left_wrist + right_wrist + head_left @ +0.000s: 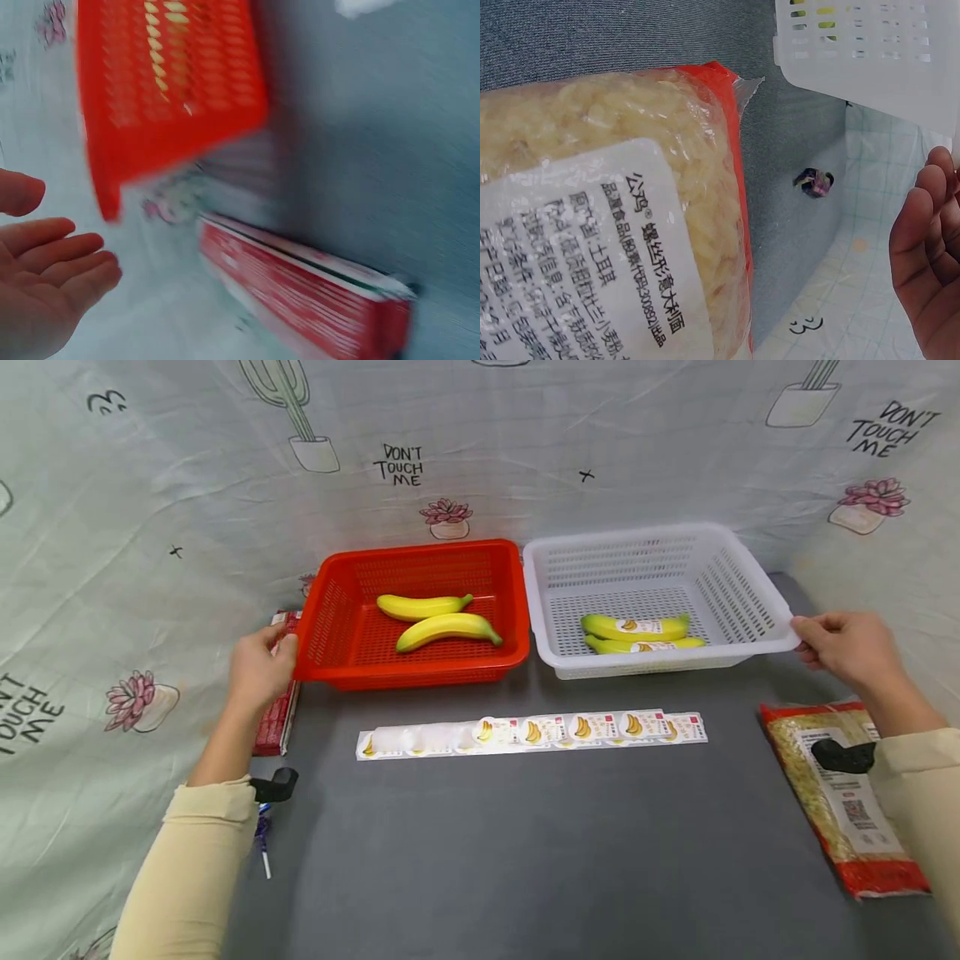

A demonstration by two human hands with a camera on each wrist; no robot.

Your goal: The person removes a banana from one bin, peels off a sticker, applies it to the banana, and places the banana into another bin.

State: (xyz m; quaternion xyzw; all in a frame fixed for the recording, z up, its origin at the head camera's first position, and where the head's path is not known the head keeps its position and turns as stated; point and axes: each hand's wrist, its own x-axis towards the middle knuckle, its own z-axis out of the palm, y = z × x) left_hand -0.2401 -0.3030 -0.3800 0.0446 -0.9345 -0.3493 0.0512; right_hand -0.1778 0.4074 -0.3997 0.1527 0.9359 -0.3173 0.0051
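Note:
My left hand is at the left end of a red plastic basket. In the left wrist view its fingers are extended, with a gap between them and the basket's rim. Two bananas lie in the red basket. At the other side my right hand pinches the right-hand rim of a white plastic basket, and its fingers show curled in the right wrist view. Two bananas with stickers lie in that white basket. The two baskets stand side by side.
A strip of banana stickers lies on the grey table. At the right is a bag of spiral pasta. A red box and a lollipop lie at the left. Printed cloth hangs behind.

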